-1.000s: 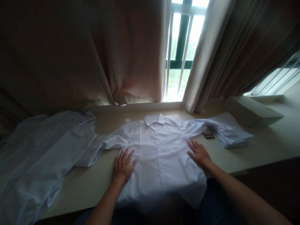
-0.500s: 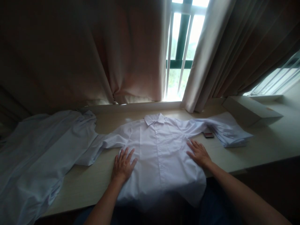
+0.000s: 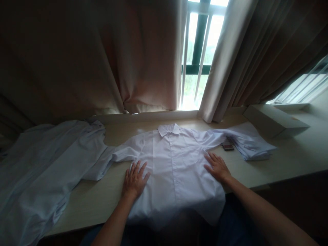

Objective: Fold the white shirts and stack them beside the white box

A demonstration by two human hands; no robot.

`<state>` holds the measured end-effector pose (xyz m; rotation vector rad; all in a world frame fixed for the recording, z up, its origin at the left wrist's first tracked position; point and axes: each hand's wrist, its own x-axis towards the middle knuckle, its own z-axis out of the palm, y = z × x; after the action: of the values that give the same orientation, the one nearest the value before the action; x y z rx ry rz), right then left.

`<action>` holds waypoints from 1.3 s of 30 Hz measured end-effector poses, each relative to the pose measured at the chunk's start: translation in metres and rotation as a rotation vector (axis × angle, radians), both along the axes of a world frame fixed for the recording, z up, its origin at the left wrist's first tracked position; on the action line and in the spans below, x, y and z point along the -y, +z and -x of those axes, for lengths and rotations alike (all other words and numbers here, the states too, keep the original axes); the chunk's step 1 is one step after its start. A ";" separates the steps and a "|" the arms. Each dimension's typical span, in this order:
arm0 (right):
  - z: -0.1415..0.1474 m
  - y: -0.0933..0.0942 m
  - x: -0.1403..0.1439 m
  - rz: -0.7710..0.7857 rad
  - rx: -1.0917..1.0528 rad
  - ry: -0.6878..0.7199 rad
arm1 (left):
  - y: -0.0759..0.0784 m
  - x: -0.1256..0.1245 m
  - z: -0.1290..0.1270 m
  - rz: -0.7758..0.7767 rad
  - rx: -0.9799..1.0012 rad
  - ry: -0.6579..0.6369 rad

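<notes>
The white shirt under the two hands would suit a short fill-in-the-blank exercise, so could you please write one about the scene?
1. The left hand and right hand rest on the shirt with palms ____.
2. Its collar lies on the ____ side, away from the person.
3. The pale box stands to the shirt's ____ in the picture.
4. The window's dark crossbar is ____ in colour.

Missing words: down; far; right; green.

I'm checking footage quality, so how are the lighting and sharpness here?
Head view: window blown out; curtain left of it dim; shirt shadowed at its lower edge; small item near right hand pixelated.
</notes>
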<state>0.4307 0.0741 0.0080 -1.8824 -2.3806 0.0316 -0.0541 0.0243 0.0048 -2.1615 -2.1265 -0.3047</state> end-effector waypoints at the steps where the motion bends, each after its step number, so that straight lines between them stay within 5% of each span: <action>1: 0.000 0.000 0.000 -0.001 0.000 0.001 | 0.000 0.000 0.000 0.002 -0.002 0.002; 39: 0.002 0.001 0.001 -0.004 0.009 -0.009 | 0.008 0.002 -0.004 0.021 -0.007 0.028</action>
<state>0.4292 0.0729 0.0088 -1.8948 -2.3764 0.0170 -0.0500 0.0226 0.0132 -2.1386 -2.1632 -0.2736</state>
